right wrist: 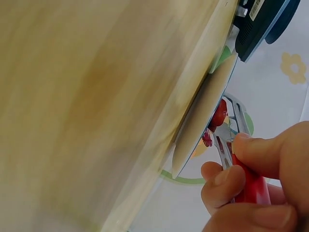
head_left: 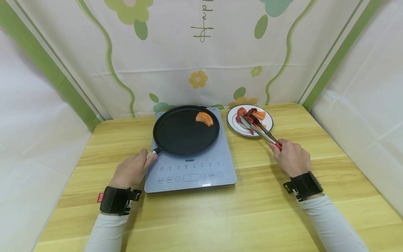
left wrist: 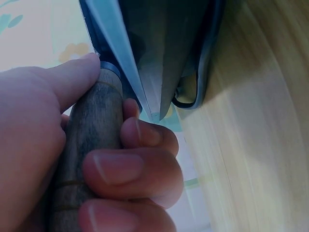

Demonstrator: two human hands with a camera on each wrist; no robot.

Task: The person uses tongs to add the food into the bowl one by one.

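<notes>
My left hand (head_left: 131, 170) grips the wooden handle (left wrist: 94, 125) of a flat black pan (head_left: 184, 134), its fingers wrapped round the wood and the thumb along it. Near the pan's right rim lies one orange, white-striped slice of salmon (head_left: 204, 119). In my right hand (head_left: 292, 158) are metal tongs (head_left: 262, 134) with red grips (right wrist: 251, 186). Their tips reach over a white, dark-rimmed plate (head_left: 234, 128), among red and orange food pieces (head_left: 251, 114). The tong tips overlap a red piece (right wrist: 219, 114) in the right wrist view; I cannot tell whether they pinch it.
Under the pan is a grey Haier induction cooker (head_left: 204, 168) with touch buttons along its front. The plate stands to its right on a wooden table (head_left: 195, 220). A white flower-patterned cloth (head_left: 176, 52) hangs behind, with white sheets at both sides.
</notes>
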